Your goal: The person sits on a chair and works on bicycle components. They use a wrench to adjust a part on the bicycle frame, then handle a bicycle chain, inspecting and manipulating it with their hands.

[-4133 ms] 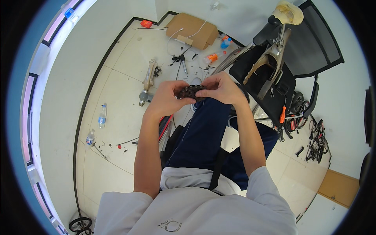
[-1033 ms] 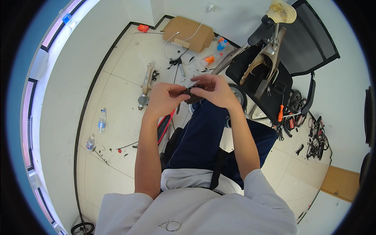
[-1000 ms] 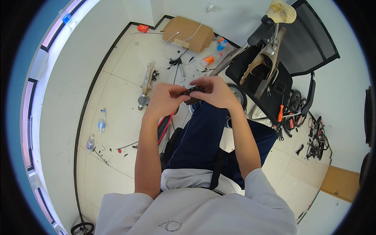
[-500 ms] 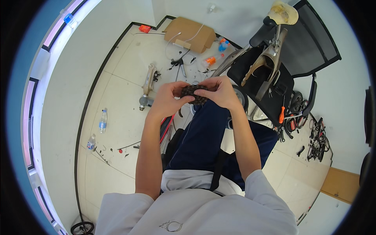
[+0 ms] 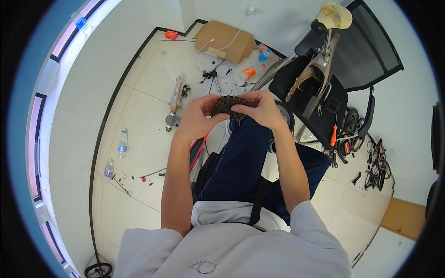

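Observation:
A dark brown, bumpy metal part (image 5: 225, 105), possibly a bunched bicycle chain, is held above my navy-trousered legs. My left hand (image 5: 200, 118) grips its left side with the thumb across the front and the fingers curled behind. On its right side my right hand (image 5: 262, 110) pinches it, thumb over the face. Just beyond my hands on the floor lie a silvery-beige metal tube with a fitting (image 5: 177, 97) and a black-and-silver part (image 5: 213, 76). Behind my right knee a dark wheel (image 5: 287, 118) is partly visible.
A black mesh chair (image 5: 371, 46) at right holds a metal bicycle fork (image 5: 320, 69) and an orange-handled screwdriver (image 5: 333, 136). Bicycle parts (image 5: 378, 164) are piled beside it. A cardboard sheet (image 5: 222, 39), water bottles (image 5: 123, 143) and small scattered pieces lie on the tiled floor.
Compared with a second ago, more of the dark part's bumpy face shows between my thumbs, and it appears turned upward. My hands have shifted slightly but keep their hold.

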The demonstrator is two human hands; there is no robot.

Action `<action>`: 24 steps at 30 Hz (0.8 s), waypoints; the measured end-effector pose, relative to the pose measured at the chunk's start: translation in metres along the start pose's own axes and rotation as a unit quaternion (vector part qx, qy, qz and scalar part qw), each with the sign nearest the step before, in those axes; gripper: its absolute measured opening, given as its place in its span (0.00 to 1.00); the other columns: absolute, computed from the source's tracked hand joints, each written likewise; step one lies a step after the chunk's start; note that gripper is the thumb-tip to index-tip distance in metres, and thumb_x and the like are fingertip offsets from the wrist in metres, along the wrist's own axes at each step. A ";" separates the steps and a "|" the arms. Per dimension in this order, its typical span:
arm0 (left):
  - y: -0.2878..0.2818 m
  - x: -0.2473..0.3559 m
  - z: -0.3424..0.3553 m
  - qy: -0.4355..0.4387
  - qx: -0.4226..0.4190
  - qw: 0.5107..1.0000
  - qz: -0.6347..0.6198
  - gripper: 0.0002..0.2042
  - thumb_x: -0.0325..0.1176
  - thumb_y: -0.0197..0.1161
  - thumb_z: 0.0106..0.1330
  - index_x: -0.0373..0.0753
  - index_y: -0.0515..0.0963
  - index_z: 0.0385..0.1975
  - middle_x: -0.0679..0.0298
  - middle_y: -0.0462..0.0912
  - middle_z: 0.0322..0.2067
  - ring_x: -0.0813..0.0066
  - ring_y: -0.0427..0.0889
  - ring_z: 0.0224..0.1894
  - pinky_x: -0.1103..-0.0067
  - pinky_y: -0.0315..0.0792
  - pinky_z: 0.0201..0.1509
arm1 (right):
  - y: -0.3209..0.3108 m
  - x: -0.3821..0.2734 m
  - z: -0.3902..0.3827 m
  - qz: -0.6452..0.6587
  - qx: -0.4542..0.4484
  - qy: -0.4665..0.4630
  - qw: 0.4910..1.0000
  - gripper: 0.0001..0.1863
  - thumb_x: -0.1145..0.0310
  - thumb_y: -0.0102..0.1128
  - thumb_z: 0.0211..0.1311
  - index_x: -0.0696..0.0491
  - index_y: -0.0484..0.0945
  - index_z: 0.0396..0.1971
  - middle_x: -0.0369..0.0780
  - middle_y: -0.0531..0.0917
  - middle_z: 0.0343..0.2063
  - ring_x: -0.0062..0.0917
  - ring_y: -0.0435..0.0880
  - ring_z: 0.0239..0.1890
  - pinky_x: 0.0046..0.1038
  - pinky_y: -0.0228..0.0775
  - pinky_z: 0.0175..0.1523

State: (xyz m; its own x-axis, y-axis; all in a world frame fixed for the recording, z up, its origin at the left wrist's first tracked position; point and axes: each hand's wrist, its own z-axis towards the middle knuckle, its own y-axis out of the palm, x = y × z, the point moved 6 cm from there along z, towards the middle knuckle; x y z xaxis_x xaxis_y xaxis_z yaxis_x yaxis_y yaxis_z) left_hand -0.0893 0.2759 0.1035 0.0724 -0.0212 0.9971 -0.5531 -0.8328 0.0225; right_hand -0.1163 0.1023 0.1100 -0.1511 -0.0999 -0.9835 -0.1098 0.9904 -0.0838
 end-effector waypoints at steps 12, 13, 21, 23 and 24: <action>0.001 0.004 -0.003 0.009 0.008 1.000 0.028 0.16 0.22 0.71 0.54 0.32 0.76 0.42 0.63 0.83 0.33 0.81 0.80 0.34 0.81 0.74 0.42 | -0.004 0.023 -0.007 0.133 0.076 0.038 0.988 0.10 0.73 0.74 0.52 0.64 0.83 0.29 0.40 0.84 0.25 0.21 0.84 0.26 0.22 0.78 0.29; 0.002 0.005 -0.003 0.010 0.004 1.000 0.023 0.16 0.22 0.70 0.55 0.32 0.75 0.42 0.63 0.83 0.33 0.81 0.80 0.35 0.81 0.74 0.43 | -0.003 0.024 -0.007 0.134 0.071 0.041 0.988 0.10 0.73 0.73 0.52 0.64 0.83 0.29 0.40 0.84 0.25 0.21 0.84 0.26 0.22 0.79 0.29; -0.002 -0.007 0.003 0.004 0.059 0.998 -0.036 0.18 0.23 0.70 0.57 0.30 0.73 0.46 0.62 0.82 0.35 0.80 0.80 0.38 0.82 0.74 0.45 | -0.003 0.025 -0.009 0.254 0.104 0.001 0.961 0.11 0.75 0.68 0.57 0.65 0.82 0.38 0.43 0.85 0.31 0.23 0.85 0.30 0.24 0.81 0.36; -0.003 -0.007 0.003 0.012 0.078 0.995 -0.056 0.17 0.24 0.69 0.58 0.29 0.74 0.46 0.62 0.82 0.35 0.80 0.80 0.37 0.82 0.74 0.44 | -0.002 0.026 -0.010 0.254 0.115 -0.003 0.960 0.11 0.76 0.67 0.58 0.65 0.81 0.40 0.43 0.85 0.32 0.23 0.85 0.31 0.24 0.80 0.38; -0.003 -0.006 0.003 0.012 0.078 0.995 -0.058 0.17 0.25 0.69 0.59 0.28 0.74 0.45 0.62 0.82 0.35 0.80 0.80 0.37 0.83 0.74 0.43 | -0.002 0.027 -0.010 0.254 0.121 -0.005 0.960 0.11 0.77 0.66 0.59 0.65 0.80 0.41 0.44 0.85 0.33 0.23 0.85 0.32 0.24 0.80 0.39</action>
State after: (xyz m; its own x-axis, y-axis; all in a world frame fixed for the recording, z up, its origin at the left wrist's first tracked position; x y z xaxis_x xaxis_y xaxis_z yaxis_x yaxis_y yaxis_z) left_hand -0.0853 0.2772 0.0975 0.1070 0.0919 0.9900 -0.4067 -0.9045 0.1279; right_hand -0.1299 0.0970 0.0855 -0.1144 0.4004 -0.9092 0.2073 0.9047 0.3723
